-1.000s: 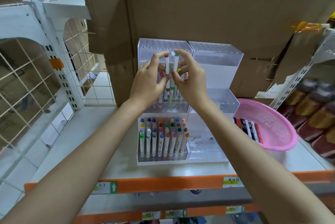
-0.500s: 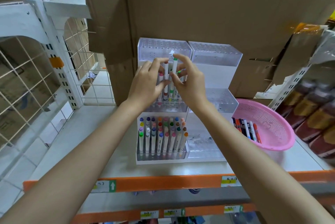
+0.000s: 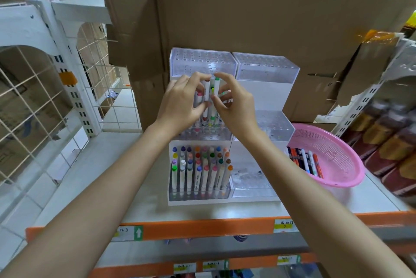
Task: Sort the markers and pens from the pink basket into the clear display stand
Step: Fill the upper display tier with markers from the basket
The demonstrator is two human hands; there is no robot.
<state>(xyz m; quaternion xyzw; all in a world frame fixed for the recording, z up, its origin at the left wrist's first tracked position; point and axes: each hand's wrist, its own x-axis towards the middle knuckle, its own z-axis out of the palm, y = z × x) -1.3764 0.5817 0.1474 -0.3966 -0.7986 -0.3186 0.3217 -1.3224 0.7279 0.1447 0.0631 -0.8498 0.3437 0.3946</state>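
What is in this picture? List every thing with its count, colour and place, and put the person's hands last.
clear display stand: one, clear and white, stepped, middle of the shelf
standing markers: many, white with mixed caps, upright in the stand's front left tier
white marker: one, upright over the middle left tier
green-capped marker: one, white barrel, beside the white marker
pink basket: one, right of the stand
pens: several, mixed colours, lying in the basket
cardboard boxes: several, brown, behind and above the stand
wire grid panels: at least two, white, left
shelf: one, white with orange edge
left hand: pinches the white marker
right hand: pinches the green-capped marker
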